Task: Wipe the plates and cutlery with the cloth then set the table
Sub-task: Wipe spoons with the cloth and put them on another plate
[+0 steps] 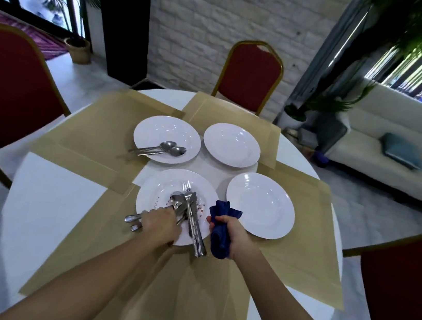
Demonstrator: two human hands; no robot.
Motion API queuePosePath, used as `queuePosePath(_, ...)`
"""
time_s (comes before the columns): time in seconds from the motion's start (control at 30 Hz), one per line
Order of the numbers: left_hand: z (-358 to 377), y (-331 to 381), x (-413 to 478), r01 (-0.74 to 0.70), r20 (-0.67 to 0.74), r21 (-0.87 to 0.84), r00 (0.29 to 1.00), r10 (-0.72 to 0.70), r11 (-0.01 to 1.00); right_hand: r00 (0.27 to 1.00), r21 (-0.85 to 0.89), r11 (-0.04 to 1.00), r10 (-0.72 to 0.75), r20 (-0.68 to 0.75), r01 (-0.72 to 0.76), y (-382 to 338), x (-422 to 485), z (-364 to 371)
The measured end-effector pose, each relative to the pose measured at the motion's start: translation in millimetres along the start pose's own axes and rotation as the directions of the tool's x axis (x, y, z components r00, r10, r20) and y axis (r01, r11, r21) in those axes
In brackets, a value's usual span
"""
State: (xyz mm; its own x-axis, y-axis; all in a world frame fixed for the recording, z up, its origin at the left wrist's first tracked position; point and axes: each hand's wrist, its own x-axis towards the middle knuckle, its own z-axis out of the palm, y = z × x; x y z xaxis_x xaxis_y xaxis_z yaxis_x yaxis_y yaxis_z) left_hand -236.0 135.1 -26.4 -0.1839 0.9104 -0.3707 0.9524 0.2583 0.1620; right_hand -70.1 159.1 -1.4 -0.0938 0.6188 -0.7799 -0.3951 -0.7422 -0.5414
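White round tabletop beneath overlapping tan woven placemats, ringed by red-padded, gold-framed chairs; pale stone-block wall and cream sofa behind. Bare strips of table open along the left and right edges. Four white round plates clustered mid-table: two silver spoons on the far-left one, heaped steel cutlery on the nearest plate. Left hand curled round handles in that heap, over the near rim. Right hand clenched on bunched dark-blue cloth, between nearest and right-hand plates.
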Motion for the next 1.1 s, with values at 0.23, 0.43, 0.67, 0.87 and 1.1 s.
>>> queuePosePath(0.23, -13.6, -23.5, -5.6, 0.005, -0.083, -0.098, 0.996, -0.013, 0.995, 1.000, -0.117, 0.993, -0.019, 0.002, 0.019, 4.4, -12.5, 6.0)
queuePosePath(0.43, -17.6, -40.1, -3.5, 0.021, -0.107, -0.036, 0.994, -0.025, 0.999, 1.000, -0.195, 0.980, -0.029, -0.011, 0.027, 5.2, -16.1, 8.5)
queuePosePath(0.67, -21.7, -54.1, 7.9, -0.027, -0.096, -0.227, 0.995, 0.006, 0.973, 1.000, -0.278, 0.960, -0.026, 0.005, 0.027, 7.5, -12.4, 14.3)
queuePosePath(0.87, -23.0, -56.9, 2.2, 0.022, -0.090, -0.363, 0.994, -0.059, 0.932, 0.989, -0.279, 0.949, -0.136, 0.050, 0.145, 6.7, -18.7, 21.0)
queuePosePath(1.1, -48.3, -37.7, -28.6, -0.138, -0.066, -0.749, 0.989, 0.135, 0.649, 0.610, -0.685, 0.280, -0.734, 0.299, 0.673, -7.3, -17.2, 41.9)
